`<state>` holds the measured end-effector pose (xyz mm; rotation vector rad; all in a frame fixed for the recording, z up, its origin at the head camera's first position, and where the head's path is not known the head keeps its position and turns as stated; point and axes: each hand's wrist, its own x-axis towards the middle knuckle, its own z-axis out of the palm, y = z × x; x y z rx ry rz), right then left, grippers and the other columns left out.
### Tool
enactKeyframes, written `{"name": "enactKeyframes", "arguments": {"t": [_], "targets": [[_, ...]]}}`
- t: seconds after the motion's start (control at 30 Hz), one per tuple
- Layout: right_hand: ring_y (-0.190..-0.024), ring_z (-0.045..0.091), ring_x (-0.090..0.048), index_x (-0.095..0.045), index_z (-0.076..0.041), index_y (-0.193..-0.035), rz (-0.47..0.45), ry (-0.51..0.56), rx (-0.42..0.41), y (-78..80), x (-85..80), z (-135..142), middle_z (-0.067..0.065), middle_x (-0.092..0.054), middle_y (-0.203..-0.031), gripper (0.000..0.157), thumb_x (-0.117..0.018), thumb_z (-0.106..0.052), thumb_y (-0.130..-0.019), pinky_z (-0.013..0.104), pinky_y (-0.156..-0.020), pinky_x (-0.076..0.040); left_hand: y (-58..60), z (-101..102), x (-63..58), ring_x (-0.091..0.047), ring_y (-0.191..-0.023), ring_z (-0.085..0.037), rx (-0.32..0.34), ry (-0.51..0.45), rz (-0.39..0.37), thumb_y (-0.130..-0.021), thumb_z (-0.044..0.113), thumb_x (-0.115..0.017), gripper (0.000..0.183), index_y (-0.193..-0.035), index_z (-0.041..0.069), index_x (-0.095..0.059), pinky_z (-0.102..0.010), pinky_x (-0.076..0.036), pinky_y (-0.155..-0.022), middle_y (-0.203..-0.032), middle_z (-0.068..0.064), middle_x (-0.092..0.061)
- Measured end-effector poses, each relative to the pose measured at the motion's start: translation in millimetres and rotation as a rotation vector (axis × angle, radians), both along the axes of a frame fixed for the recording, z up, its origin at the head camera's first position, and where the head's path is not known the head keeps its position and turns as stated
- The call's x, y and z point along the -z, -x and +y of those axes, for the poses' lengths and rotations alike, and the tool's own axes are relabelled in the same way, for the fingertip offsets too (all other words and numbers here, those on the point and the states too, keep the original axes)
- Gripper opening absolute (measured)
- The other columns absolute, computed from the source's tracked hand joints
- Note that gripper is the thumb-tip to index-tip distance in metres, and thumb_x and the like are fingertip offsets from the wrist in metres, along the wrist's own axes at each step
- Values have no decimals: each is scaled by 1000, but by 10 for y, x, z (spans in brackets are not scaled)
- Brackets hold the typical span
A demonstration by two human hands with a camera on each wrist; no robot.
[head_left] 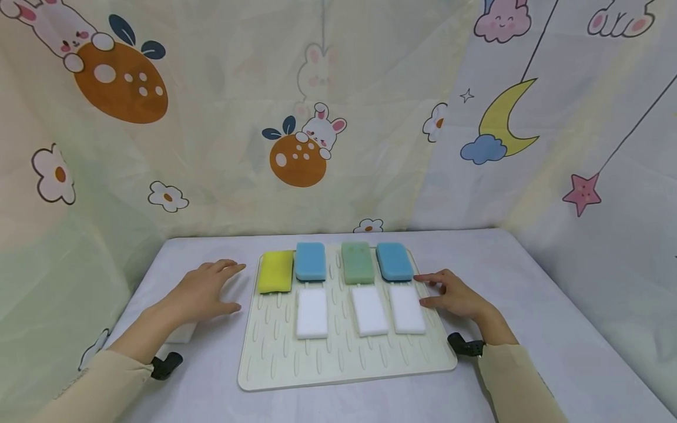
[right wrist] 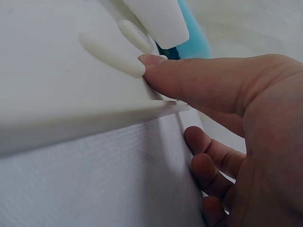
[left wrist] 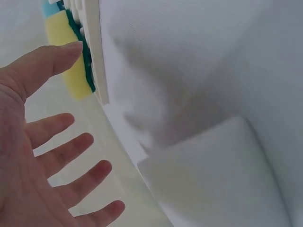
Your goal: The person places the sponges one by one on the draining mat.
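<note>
A cream drying mat (head_left: 338, 367) with raised ridges carries a row of sponges: yellow (head_left: 275, 271), blue (head_left: 310, 261), green (head_left: 358, 262) and another blue (head_left: 395, 262) at the right. In front of them lie three white melamine sponges, the rightmost one (head_left: 408, 310) by the mat's right edge. My left hand (head_left: 203, 292) hovers left of the mat with fingers spread, holding nothing. My right hand (head_left: 456, 298) is at the mat's right edge; its index fingertip reaches the right blue sponge's corner. In the right wrist view its thumb (right wrist: 199, 82) lies over the mat's rim.
Another white block (left wrist: 213, 175) lies on the white tablecloth (head_left: 211, 382) by the left wrist, partly hidden by the forearm in the head view. A printed fabric curtain (head_left: 227, 117) encloses the table at the back and sides. Black straps circle both wrists.
</note>
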<state>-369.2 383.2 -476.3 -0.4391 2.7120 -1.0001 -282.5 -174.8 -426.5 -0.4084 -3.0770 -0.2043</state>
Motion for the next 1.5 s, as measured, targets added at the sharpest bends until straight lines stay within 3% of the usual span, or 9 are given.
{"name": "enactKeyframes", "arguments": {"t": [0.37, 0.73, 1.0, 1.5], "targets": [[-102, 27, -44, -63, -15, -145, 6, 2, -10, 12, 16, 12, 19, -50, -130, 66, -86, -28, -84, 36, -81, -40, -195, -288, 1, -52, -129, -51, -1, -3, 13, -74, 43, -90, 91, -152, 12, -52, -69, -46, -95, -150, -18, -51], [-106, 28, -44, -63, -16, -145, -4, -3, 3, 8, 3, 5, 19, -49, -131, 66, -86, -30, -84, 36, -83, -41, -324, -521, -27, -48, -133, -53, 12, -23, -65, -62, 56, -94, 109, -152, 11, -52, -72, -41, -102, -153, -21, -48], [-106, 29, -44, -63, -16, -144, -9, -3, 8, 11, 9, 0, 19, -50, -131, 65, -86, -29, -84, 36, -82, -40, -385, -600, -19, -47, -132, -54, 5, -43, -137, -55, 52, -98, 116, -152, 11, -50, -73, -41, -100, -152, -25, -48], [-103, 27, -44, -64, -16, -143, 3, 10, -16, 18, 23, 20, 18, -50, -129, 65, -86, -30, -84, 36, -82, -41, -417, -695, -6, -42, -134, -49, 2, -159, -248, -56, 41, -100, 114, -152, 9, -50, -70, -41, -102, -150, -20, -47]]}}
